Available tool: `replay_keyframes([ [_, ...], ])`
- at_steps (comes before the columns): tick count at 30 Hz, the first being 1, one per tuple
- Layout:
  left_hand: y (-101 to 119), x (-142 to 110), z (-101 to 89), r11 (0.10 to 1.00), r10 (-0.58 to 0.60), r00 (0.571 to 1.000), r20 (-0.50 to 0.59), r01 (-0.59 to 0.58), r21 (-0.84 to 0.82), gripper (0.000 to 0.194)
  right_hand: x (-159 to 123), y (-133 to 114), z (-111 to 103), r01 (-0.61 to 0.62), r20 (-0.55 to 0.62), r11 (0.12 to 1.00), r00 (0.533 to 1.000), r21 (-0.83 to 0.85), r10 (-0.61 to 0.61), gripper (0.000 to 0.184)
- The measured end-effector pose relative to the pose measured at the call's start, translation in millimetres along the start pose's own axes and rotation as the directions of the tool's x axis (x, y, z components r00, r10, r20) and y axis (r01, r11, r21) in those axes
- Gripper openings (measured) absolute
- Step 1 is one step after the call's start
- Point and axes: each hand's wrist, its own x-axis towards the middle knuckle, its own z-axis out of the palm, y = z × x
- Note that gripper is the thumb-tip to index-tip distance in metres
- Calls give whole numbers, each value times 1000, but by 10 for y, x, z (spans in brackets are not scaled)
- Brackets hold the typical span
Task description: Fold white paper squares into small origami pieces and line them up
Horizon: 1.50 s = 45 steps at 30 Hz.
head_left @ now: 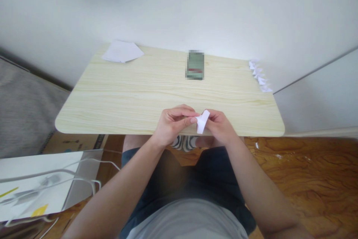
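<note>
A small folded piece of white paper (202, 122) is held between my two hands, over the front edge of the table. My left hand (175, 121) pinches its left side between thumb and fingers. On the other side my right hand (219, 123) is closed on the paper, its fingertips partly hidden behind it. Along the table's right edge stands a row of several small folded white paper pieces (260, 76). A stack of flat white paper sheets (123, 51) lies at the back left corner.
A blurred-out, dark green rectangular object (195, 65) lies at the back middle of the wood-patterned table (134, 93). White cables (84, 175) run over a white box (41, 186) at the lower left. A wall rises behind the table. Small white scraps (257, 145) lie on the wooden floor.
</note>
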Motion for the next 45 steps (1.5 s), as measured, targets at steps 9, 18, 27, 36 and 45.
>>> replay_keyframes([
  [9, 22, 16, 22, 998, -41, 999, -32, 43, 55, 11, -9, -4, 6, -6, -1, 1000, 1000, 25, 6, 16],
  [18, 25, 13, 37, 993, -93, 990, -104, 99, 57, 16, -10, 53, 62, 48, -95, 981, 995, 188, -31, 24],
  [27, 147, 17, -2, 955, -201, 971, -132, 224, 196, 20, -6, 44, 152, 60, -218, 996, 975, 61, -45, 13],
  [36, 244, 113, -116, 875, -300, 953, -51, 296, 384, 15, -25, 10, 153, 53, -151, 992, 986, -117, -71, 14],
  [45, 252, 264, -195, 776, -443, 895, 47, 356, 521, 13, -17, 57, 164, 28, -96, 998, 995, 52, -23, 20],
])
